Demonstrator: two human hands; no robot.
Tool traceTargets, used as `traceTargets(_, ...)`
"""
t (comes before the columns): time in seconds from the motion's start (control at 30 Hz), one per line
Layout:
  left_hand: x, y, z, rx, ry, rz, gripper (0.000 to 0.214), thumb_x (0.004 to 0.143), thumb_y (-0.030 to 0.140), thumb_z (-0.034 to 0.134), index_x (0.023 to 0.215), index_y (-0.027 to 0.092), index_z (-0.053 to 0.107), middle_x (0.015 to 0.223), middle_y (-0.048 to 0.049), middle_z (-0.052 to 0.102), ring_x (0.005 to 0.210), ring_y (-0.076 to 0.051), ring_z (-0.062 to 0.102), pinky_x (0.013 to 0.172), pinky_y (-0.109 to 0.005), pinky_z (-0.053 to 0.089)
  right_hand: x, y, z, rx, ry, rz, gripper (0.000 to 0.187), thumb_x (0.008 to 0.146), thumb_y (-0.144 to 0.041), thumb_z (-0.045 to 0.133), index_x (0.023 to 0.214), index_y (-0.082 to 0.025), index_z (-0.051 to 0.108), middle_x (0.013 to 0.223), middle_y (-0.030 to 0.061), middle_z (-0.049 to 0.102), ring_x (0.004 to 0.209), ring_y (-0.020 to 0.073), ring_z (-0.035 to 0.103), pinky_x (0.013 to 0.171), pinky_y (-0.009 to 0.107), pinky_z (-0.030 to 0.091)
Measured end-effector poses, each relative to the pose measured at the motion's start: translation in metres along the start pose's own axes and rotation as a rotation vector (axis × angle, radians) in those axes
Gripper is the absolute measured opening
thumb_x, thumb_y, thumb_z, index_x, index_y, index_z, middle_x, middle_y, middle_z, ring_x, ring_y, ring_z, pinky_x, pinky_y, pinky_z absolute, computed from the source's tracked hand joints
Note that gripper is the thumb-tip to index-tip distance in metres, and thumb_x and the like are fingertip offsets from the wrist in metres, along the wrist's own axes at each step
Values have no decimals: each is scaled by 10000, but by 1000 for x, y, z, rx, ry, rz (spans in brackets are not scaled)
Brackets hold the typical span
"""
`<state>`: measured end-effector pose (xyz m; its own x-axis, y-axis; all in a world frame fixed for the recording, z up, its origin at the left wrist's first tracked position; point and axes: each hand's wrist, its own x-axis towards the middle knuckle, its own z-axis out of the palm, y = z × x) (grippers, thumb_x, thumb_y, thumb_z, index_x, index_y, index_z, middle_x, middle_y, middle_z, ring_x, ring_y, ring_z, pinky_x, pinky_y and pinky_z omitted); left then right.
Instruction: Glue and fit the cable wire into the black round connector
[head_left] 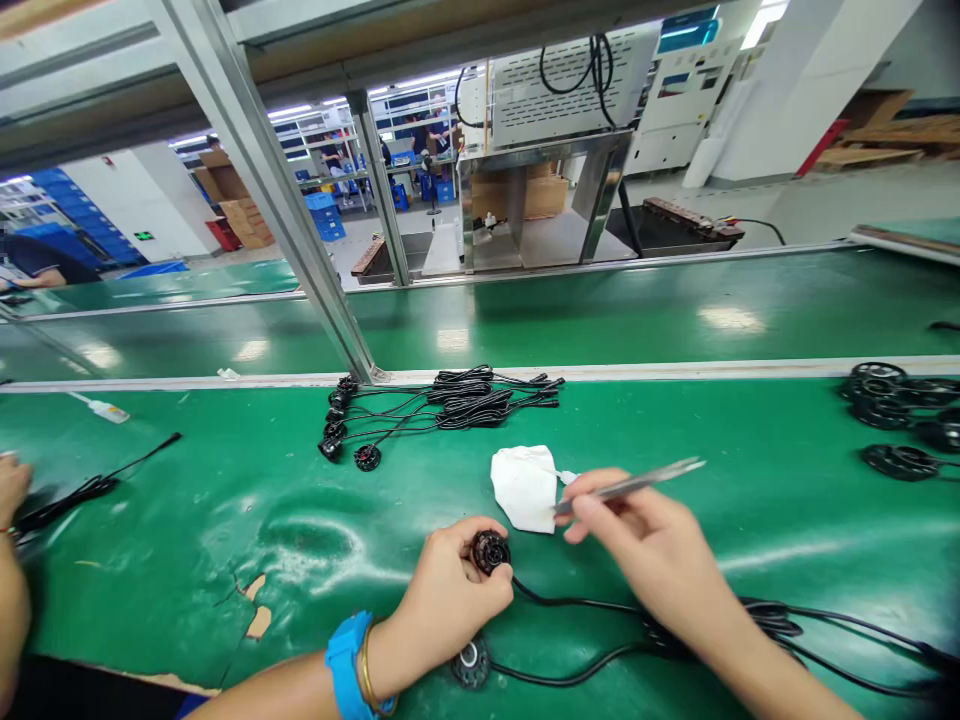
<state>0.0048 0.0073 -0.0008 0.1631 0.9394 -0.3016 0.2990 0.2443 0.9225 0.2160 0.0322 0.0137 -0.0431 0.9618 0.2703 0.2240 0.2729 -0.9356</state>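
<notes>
My left hand (450,595) pinches a small black round connector (491,551), its ribbed, open face turned up. A black cable (574,602) trails from it to the right. In my right hand (652,545) is a pair of metal tweezers (637,484), its tips pointing up and to the right, away from the connector. Behind the two hands lies a crumpled white cloth or paper (523,488). Under my left wrist a second round black part (471,662) rests on the green mat, with its own cable. My right forearm hides part of the cable bundle.
Several black cables with round ends (472,398) lie at the bench's back. More round black parts (896,460) sit at the right. A metal post (277,190) rises behind. Another person's hand (11,488) is at the left edge, near a cable (97,487). The mat (259,620) is torn.
</notes>
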Motion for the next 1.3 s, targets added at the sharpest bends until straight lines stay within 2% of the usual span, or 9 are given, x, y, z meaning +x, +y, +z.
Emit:
traceTargets(0.07, 1, 1, 0, 5, -9, 9, 283, 702, 163, 630, 977, 134, 688, 695, 22, 552, 584, -115, 461, 540, -228, 382, -14, -7, 21, 6, -75, -175, 135, 936, -297, 608, 891, -201, 690, 800, 33, 726, 658, 160, 720, 596, 231, 601)
traceTargets(0.17, 2, 2, 0, -4, -23, 24, 271, 696, 140, 619, 957, 127, 688, 708, 11, 586, 614, -122, 488, 560, -227, 393, -25, -9, 37, -62, -87, -383, 90, 907, -154, 630, 925, -209, 698, 815, 15, 728, 711, 144, 716, 654, 208, 600)
traceTargets(0.37, 1, 5, 0, -31, -35, 35, 257, 689, 122, 625, 939, 117, 684, 690, 21, 578, 604, -115, 483, 547, -217, 388, -25, -3, 42, -144, -71, -538, 138, 906, -94, 616, 985, -192, 673, 830, 34, 728, 722, 152, 712, 661, 227, 603)
traceTargets(0.73, 0, 2, -1, -62, -82, 115, 172, 723, 121, 621, 872, 132, 707, 723, 9, 620, 653, -128, 521, 581, -214, 400, -29, 4, 53, -311, -143, -564, 139, 963, -92, 535, 992, -189, 631, 866, 55, 709, 748, 159, 693, 677, 267, 591)
traceTargets(1.0, 1, 6, 0, -16, -52, 114, 156, 735, 107, 602, 843, 132, 712, 661, 20, 589, 608, -115, 479, 542, -210, 365, -19, -13, 44, -205, -85, -538, 161, 928, -84, 546, 909, -201, 655, 772, 31, 704, 675, 155, 693, 622, 246, 579)
traceTargets(1.17, 1, 6, -1, -23, -65, 121, 160, 728, 110, 607, 842, 134, 716, 685, 12, 612, 624, -124, 503, 554, -213, 380, -22, -3, 48, -181, -136, -547, 150, 929, -75, 563, 950, -191, 655, 836, 37, 712, 726, 155, 698, 669, 256, 591)
traceTargets(1.3, 0, 5, -2, -47, -77, 109, 134, 733, 129, 614, 830, 137, 705, 675, 20, 593, 627, -124, 505, 559, -211, 386, -27, 5, 51, -275, -166, -546, 148, 957, -81, 531, 975, -187, 632, 869, 50, 701, 760, 158, 689, 697, 271, 586)
